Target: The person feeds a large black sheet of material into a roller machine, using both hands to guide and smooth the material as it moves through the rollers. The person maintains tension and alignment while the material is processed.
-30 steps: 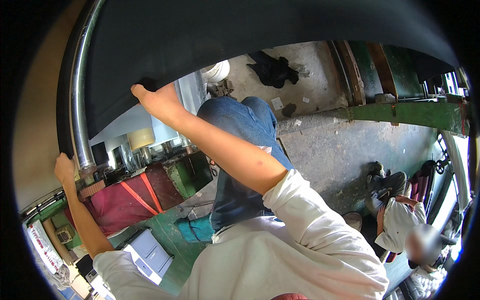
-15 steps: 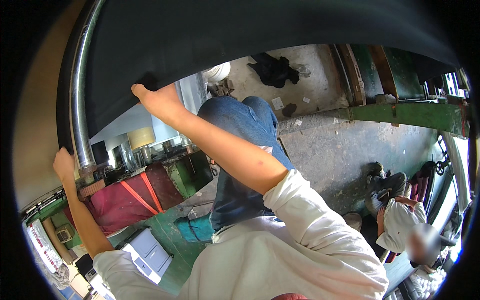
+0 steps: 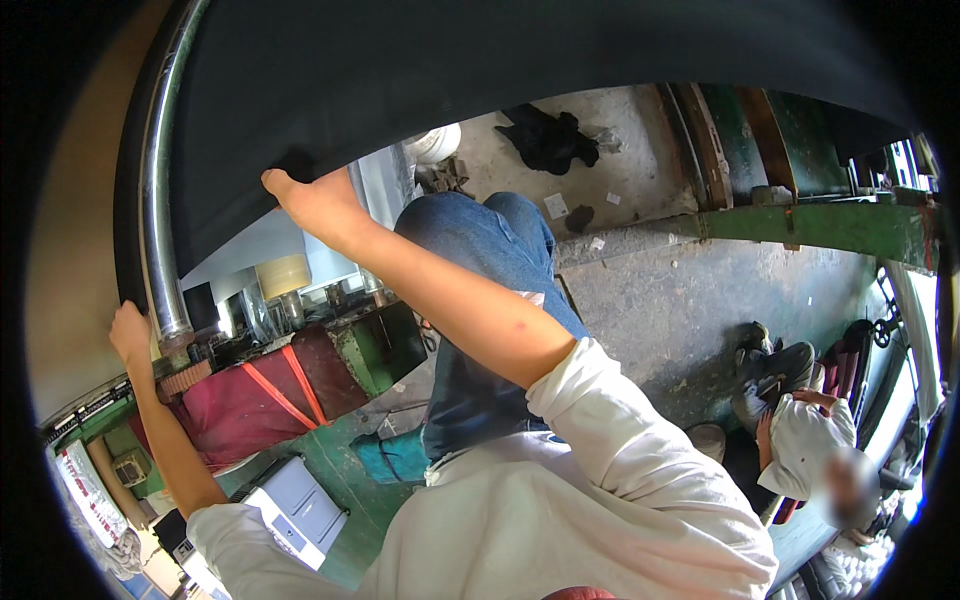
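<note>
A wide black sheet (image 3: 400, 70), fabric-like, stretches across the upper part of the view and passes around a shiny metal roller (image 3: 163, 200) at the left. My right hand (image 3: 305, 198) is closed at the lower edge of the sheet, thumb on top; its other fingers are mostly hidden. My left hand (image 3: 128, 332) is closed at the sheet's edge just left of the roller's near end, fingers curled out of sight. Below the roller, a dark red cloth (image 3: 235, 405) with orange straps covers part of a green machine frame (image 3: 382, 350).
A green beam (image 3: 820, 232) crosses at the right. Black cloth (image 3: 545, 138) and a white bucket (image 3: 436, 145) are on the floor beyond my knees. A grey-white box (image 3: 300, 505) stands lower left. At the far right, another person (image 3: 805, 445) sits.
My left hand has shifted down very slightly along the sheet's edge. My right hand stays in place. The seated person at the right has moved a little.
</note>
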### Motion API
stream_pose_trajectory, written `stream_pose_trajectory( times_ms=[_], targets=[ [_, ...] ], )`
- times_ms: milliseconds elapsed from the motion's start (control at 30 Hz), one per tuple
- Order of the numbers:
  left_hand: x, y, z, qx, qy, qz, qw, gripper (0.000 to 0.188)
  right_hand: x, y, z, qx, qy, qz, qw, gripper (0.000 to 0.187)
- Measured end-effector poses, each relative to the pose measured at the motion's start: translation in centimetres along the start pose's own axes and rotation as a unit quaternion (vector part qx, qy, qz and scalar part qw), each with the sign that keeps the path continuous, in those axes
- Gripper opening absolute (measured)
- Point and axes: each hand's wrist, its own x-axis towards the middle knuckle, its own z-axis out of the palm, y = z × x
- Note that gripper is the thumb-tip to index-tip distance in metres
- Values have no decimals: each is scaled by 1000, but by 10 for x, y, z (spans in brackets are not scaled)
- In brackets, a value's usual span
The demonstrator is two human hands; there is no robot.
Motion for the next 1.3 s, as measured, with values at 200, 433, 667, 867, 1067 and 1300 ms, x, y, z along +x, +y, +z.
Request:
stream_pose_trajectory(
  times_ms=[200, 433, 667, 867, 1067, 1300],
  targets=[
    [-7, -6, 4, -27, -20, -25, 999, 21, 2, 6, 2, -6, 21, -4, 1000, 39],
    [2, -19, 26, -6, 5, 8, 1000, 20, 3, 6, 1, 8, -18, -13, 1000, 35],
    [0, 7, -14, -25, 17, 9, 1000, 25, 4, 5, 0, 2, -4, -44, 999, 34],
    [3, -21, 30, -5, -16, -16, 1000, 22, 0, 1, 1, 33, -22, 28, 999, 50],
    [-2, 6, -12, -8, 21, 15, 1000, 20, 4, 8, 1, 8, 1, -18, 1000, 32],
    [0, -14, 20, -15, -20, -26, 999, 21, 2, 5, 2, 22, 8, -27, 999, 34]
  ],
)
